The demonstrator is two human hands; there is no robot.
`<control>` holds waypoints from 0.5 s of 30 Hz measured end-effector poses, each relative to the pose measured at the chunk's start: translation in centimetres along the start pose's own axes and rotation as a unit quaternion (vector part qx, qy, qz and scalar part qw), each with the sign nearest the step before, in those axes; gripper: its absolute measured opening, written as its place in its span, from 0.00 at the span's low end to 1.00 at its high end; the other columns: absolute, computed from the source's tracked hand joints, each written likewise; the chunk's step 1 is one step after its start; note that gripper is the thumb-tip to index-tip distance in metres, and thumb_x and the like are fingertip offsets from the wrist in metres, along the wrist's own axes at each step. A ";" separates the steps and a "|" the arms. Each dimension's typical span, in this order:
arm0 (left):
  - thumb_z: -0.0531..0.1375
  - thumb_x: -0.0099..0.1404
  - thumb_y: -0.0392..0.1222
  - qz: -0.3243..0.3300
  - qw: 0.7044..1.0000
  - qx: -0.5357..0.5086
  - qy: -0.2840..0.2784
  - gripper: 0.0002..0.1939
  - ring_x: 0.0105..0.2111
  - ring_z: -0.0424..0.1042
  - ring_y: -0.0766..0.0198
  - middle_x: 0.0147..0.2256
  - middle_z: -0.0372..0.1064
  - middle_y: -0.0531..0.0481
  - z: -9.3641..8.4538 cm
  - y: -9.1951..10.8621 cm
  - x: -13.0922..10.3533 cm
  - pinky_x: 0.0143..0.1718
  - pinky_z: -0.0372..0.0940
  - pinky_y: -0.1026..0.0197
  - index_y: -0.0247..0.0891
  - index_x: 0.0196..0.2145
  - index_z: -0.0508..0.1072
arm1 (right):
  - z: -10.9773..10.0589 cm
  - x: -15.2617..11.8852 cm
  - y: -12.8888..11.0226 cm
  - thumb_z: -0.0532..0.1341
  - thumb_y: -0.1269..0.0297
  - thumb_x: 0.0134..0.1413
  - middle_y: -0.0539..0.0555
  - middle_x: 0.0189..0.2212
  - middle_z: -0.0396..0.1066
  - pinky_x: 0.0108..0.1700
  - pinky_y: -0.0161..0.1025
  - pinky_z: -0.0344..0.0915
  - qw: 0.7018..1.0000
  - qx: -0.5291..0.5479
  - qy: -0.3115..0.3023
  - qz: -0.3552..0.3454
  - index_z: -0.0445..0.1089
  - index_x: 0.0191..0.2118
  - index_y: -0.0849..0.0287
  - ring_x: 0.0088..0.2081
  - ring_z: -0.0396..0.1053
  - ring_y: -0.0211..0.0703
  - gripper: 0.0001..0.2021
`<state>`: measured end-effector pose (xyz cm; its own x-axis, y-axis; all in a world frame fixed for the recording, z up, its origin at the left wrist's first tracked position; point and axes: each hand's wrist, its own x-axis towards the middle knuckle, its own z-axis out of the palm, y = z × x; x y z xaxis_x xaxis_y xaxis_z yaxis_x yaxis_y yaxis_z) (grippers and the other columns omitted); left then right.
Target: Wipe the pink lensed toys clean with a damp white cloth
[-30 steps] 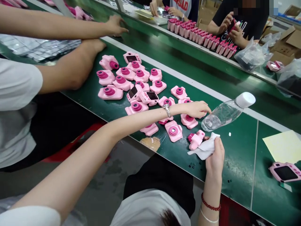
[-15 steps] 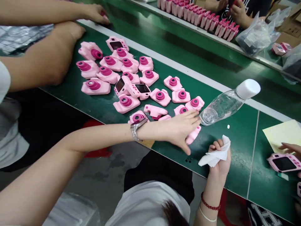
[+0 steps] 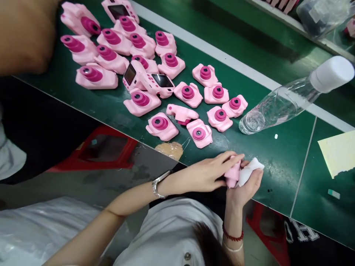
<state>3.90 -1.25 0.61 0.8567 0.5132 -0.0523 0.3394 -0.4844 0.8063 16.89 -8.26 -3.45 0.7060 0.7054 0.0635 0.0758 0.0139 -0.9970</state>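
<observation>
My left hand [image 3: 212, 171], with a silver watch on the wrist, is closed around a pink toy camera [image 3: 232, 174] at the table's near edge. A white cloth or tissue [image 3: 250, 170] is in my right hand [image 3: 246, 190], pressed against that camera's right side. The fingers of both hands partly hide the camera, so its lens and screen do not show clearly. Just beyond my hands lies another toy camera [image 3: 199, 133], lens up. Several more pink cameras with magenta lenses spread leftward over the green table [image 3: 111, 114], a few with their screens up.
A clear bottle with a white cap [image 3: 280, 101] stands right of the cameras. Farther right are a yellow paper [image 3: 338, 153] and a small white-and-green piece [image 3: 334, 194]. Another person's arm [image 3: 26, 37] rests at upper left. Red stools [image 3: 97, 149] are under the table edge.
My left hand has picked up a camera and drawn it back towards my body. My right hand has brought the white cloth against it. The hand and camera at far right are out of view.
</observation>
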 end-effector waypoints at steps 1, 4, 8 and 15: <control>0.64 0.67 0.45 -0.038 0.999 0.007 0.012 0.35 0.57 0.75 0.50 0.64 0.62 0.40 -0.3 -0.1 -0.2 0.50 0.74 0.53 0.46 0.67 0.57 | 0.2 0.1 -0.3 0.46 0.47 0.72 0.47 0.29 0.65 0.45 0.45 0.75 1.000 0.015 0.006 0.013 0.57 0.37 0.50 0.36 0.74 0.41 0.16; 0.68 0.55 0.70 -0.179 0.978 0.028 0.101 0.40 0.43 0.79 0.48 0.51 0.70 0.42 -0.3 0.0 -0.5 0.41 0.74 0.50 0.40 0.55 0.68 | 0.6 0.1 -1.2 0.53 0.45 0.69 0.45 0.26 0.63 0.45 0.44 0.74 0.994 0.075 0.061 0.057 0.59 0.36 0.52 0.31 0.69 0.39 0.16; 0.62 0.48 0.83 -0.182 0.972 -0.041 0.143 0.47 0.37 0.78 0.47 0.38 0.73 0.45 2.0 0.3 -0.9 0.44 0.73 0.45 0.38 0.46 0.70 | 1.4 -0.7 -2.4 0.56 0.47 0.68 0.45 0.27 0.64 0.32 0.38 0.65 0.987 0.073 0.127 0.063 0.60 0.35 0.52 0.26 0.62 0.38 0.16; 0.64 0.53 0.77 -0.121 0.929 -0.204 0.285 0.38 0.31 0.76 0.56 0.37 0.75 0.47 3.2 1.4 -2.0 0.35 0.71 0.55 0.41 0.45 0.72 | 1.8 -0.2 -4.4 0.57 0.43 0.67 0.44 0.24 0.58 0.29 0.36 0.55 0.994 -0.103 0.036 -0.028 0.61 0.29 0.54 0.26 0.56 0.36 0.22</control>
<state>3.93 -5.18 -0.07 0.3898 0.9202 -0.0350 0.2213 -0.0567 0.9735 15.11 -7.20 0.88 0.7447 0.6550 0.1281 0.2525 -0.0989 -0.9625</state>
